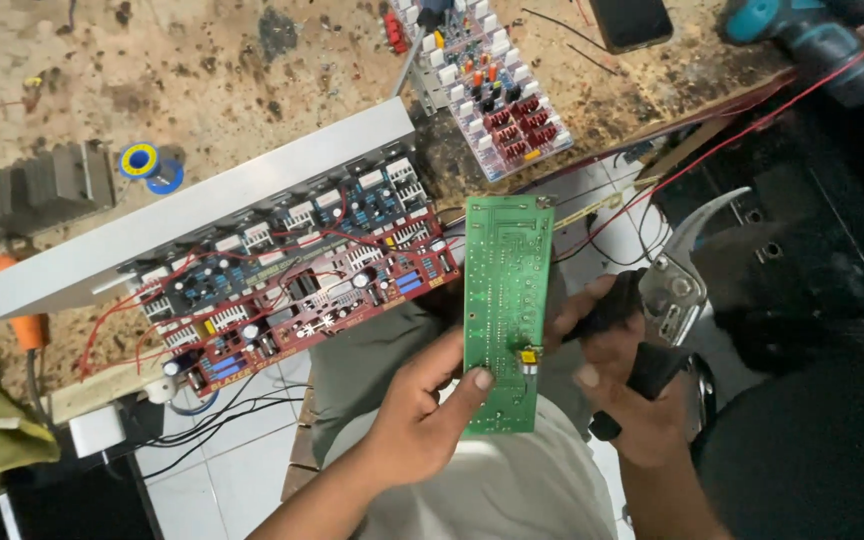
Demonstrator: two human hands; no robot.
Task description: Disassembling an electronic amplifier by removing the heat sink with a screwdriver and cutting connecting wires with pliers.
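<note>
Left hand (422, 415) grip pinching green board (506, 310); right hand (624, 385) grip clenching pliers (674, 285); red amplifier board (302, 285) beside.

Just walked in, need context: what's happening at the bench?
A person holds a green board upright, solder side up, in the left hand. The right hand grips pliers beside it, jaws off the board. A red amplifier board on a heatsink lies on the bench.
</note>
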